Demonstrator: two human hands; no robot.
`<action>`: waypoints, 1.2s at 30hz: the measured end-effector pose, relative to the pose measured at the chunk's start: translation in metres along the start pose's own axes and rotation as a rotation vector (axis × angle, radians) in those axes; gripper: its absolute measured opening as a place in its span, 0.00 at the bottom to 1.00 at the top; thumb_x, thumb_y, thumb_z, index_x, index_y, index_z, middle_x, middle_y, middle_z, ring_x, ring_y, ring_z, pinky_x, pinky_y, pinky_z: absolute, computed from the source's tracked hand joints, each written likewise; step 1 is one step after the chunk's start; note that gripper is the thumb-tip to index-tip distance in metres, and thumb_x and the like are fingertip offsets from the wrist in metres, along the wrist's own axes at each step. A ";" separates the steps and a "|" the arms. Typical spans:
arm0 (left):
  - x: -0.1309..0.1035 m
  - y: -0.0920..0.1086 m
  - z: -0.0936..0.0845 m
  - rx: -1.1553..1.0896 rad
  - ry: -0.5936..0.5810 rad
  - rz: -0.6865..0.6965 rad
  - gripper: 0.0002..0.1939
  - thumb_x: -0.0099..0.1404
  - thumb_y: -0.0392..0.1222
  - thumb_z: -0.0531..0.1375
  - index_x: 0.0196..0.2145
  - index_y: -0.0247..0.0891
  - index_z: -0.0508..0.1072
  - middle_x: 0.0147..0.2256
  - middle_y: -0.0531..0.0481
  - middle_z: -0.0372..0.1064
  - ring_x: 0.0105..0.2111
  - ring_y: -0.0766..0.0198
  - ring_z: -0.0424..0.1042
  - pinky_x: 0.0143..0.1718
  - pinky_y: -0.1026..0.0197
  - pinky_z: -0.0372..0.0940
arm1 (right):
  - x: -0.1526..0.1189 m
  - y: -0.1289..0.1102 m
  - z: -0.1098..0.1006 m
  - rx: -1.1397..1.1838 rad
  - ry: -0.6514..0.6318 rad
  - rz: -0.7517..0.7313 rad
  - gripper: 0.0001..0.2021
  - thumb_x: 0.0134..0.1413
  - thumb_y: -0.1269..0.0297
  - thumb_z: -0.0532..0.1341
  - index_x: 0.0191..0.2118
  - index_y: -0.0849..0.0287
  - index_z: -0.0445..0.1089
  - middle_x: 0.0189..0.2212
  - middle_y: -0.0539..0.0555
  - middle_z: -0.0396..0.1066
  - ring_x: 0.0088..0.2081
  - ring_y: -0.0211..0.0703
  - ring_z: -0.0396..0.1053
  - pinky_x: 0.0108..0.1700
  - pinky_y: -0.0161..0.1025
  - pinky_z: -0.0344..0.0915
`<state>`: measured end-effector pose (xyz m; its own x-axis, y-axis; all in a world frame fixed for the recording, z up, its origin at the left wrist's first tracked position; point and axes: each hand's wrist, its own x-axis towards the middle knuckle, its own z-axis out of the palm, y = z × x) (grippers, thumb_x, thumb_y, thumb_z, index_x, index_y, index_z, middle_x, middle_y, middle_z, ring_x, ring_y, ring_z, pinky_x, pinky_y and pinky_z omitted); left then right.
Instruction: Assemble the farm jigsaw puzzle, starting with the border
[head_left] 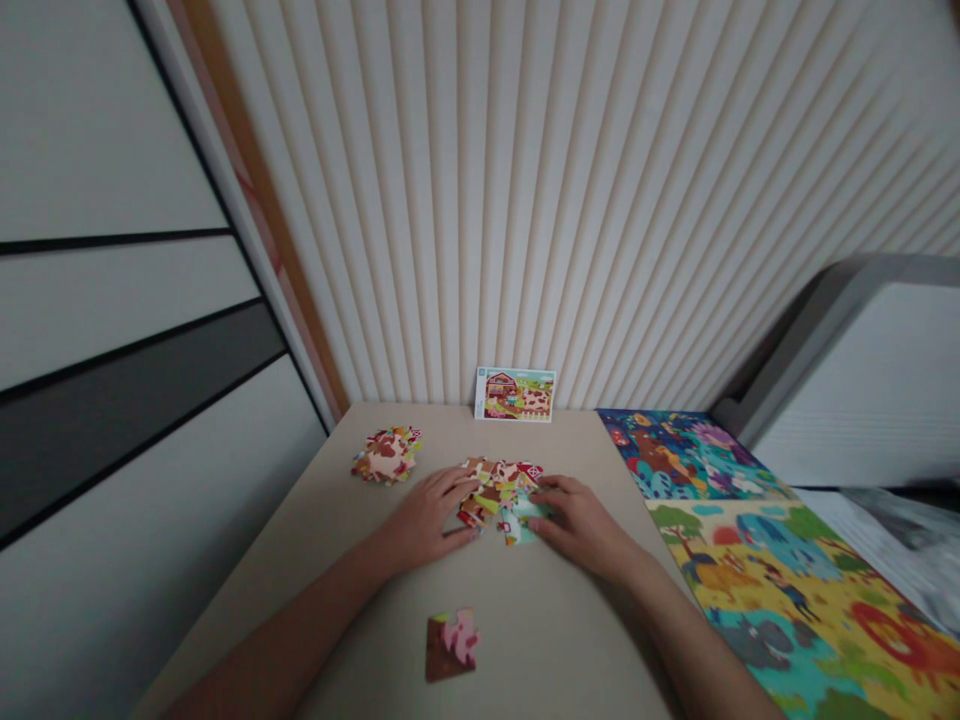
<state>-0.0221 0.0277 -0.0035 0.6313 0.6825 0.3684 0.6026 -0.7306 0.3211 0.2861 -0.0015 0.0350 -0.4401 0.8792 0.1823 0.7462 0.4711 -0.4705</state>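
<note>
Puzzle pieces lie in a loose heap point(491, 485) on the pale table point(555, 640), between my two hands. My left hand point(435, 515) rests at the heap's left side, fingers apart and touching its edge. At the right side my right hand point(577, 515) has its fingers spread, the tips on a light blue piece point(525, 520). Nearer to me lies a brown piece with a pink pig point(451, 645). Another pile of pieces point(388, 455) sits at the back left. A picture card of a barn and cow point(516, 395) stands at the table's far edge.
Two colourful animal pictures, one dark blue point(690, 455) and one yellow point(795, 590), lie along the right. A pleated cream screen point(480, 200) rises behind the table. A grey-white object point(862, 370) stands at the right, with clear plastic point(907, 530) below it.
</note>
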 end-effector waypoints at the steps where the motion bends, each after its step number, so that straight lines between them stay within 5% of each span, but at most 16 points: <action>1: 0.000 0.000 0.000 0.001 -0.002 -0.001 0.33 0.64 0.53 0.64 0.64 0.44 0.63 0.64 0.40 0.59 0.63 0.49 0.59 0.64 0.45 0.57 | 0.001 0.002 -0.001 0.014 0.028 0.009 0.17 0.62 0.55 0.62 0.53 0.53 0.75 0.54 0.60 0.70 0.56 0.53 0.67 0.59 0.49 0.60; 7: -0.001 -0.001 0.001 -0.009 0.016 0.007 0.32 0.64 0.53 0.64 0.63 0.44 0.64 0.63 0.41 0.61 0.63 0.49 0.60 0.63 0.46 0.58 | 0.008 0.021 0.003 -0.027 0.169 0.130 0.16 0.65 0.56 0.57 0.51 0.56 0.76 0.49 0.60 0.73 0.51 0.51 0.69 0.57 0.48 0.62; 12: -0.001 0.000 0.001 -0.014 0.017 0.010 0.32 0.64 0.52 0.64 0.63 0.44 0.64 0.63 0.41 0.61 0.63 0.50 0.60 0.63 0.46 0.58 | 0.006 0.018 0.006 0.017 0.127 0.098 0.18 0.62 0.53 0.61 0.53 0.55 0.75 0.49 0.60 0.73 0.51 0.52 0.69 0.56 0.48 0.62; 16: -0.001 0.000 0.001 0.001 0.005 0.007 0.32 0.64 0.52 0.64 0.63 0.44 0.64 0.63 0.40 0.60 0.63 0.49 0.59 0.63 0.45 0.58 | 0.005 0.014 0.007 0.024 0.051 0.074 0.31 0.51 0.48 0.70 0.58 0.54 0.70 0.52 0.60 0.71 0.52 0.54 0.68 0.55 0.48 0.63; 22: -0.001 -0.001 0.001 -0.015 0.013 0.013 0.32 0.64 0.52 0.64 0.63 0.44 0.64 0.63 0.40 0.61 0.63 0.49 0.60 0.63 0.46 0.58 | 0.006 0.021 0.003 -0.077 0.098 0.135 0.19 0.56 0.58 0.66 0.53 0.54 0.74 0.50 0.60 0.72 0.51 0.53 0.68 0.55 0.47 0.62; 26: 0.000 0.001 -0.001 -0.012 0.005 0.006 0.31 0.64 0.52 0.63 0.62 0.44 0.65 0.63 0.40 0.62 0.63 0.49 0.60 0.63 0.46 0.59 | 0.003 0.007 -0.002 -0.062 0.101 0.113 0.12 0.63 0.58 0.61 0.47 0.55 0.76 0.43 0.58 0.73 0.47 0.50 0.69 0.52 0.44 0.64; 33: 0.000 0.002 0.000 0.009 -0.008 -0.013 0.32 0.65 0.50 0.63 0.63 0.43 0.63 0.64 0.41 0.60 0.64 0.50 0.59 0.64 0.45 0.57 | -0.004 -0.035 0.012 -0.067 -0.054 -0.031 0.27 0.55 0.44 0.66 0.58 0.50 0.71 0.47 0.59 0.70 0.48 0.53 0.69 0.52 0.45 0.64; 36: 0.000 0.001 0.001 0.011 -0.004 -0.007 0.32 0.65 0.49 0.63 0.64 0.44 0.62 0.64 0.41 0.60 0.64 0.50 0.59 0.64 0.45 0.57 | -0.005 -0.034 0.013 -0.095 -0.050 -0.019 0.25 0.56 0.46 0.67 0.56 0.49 0.73 0.49 0.59 0.70 0.50 0.54 0.69 0.54 0.46 0.63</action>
<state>-0.0209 0.0266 -0.0038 0.6289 0.6880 0.3621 0.6124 -0.7253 0.3145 0.2567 -0.0223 0.0390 -0.4775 0.8664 0.1460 0.7801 0.4945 -0.3833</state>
